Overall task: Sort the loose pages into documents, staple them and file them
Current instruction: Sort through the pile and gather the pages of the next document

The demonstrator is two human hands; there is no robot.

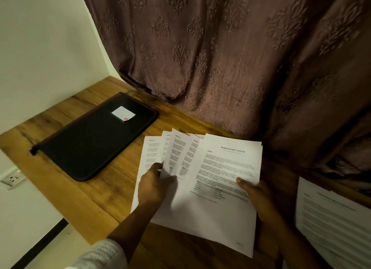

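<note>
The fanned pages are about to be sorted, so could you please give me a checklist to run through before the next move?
1. Grip of left hand on pages: ok, the thumb lies on the fanned sheets.
2. Grip of right hand: ok, the thumb presses on the top page.
3. Top page title readable: ok, "Sample Education Transcript".
4. Headings on the sheets behind readable: cannot tell, the print is too blurred.
5. folder open for filing: not ok, it looks closed.
6. stapler within reach: cannot tell, none is in view.
</note>
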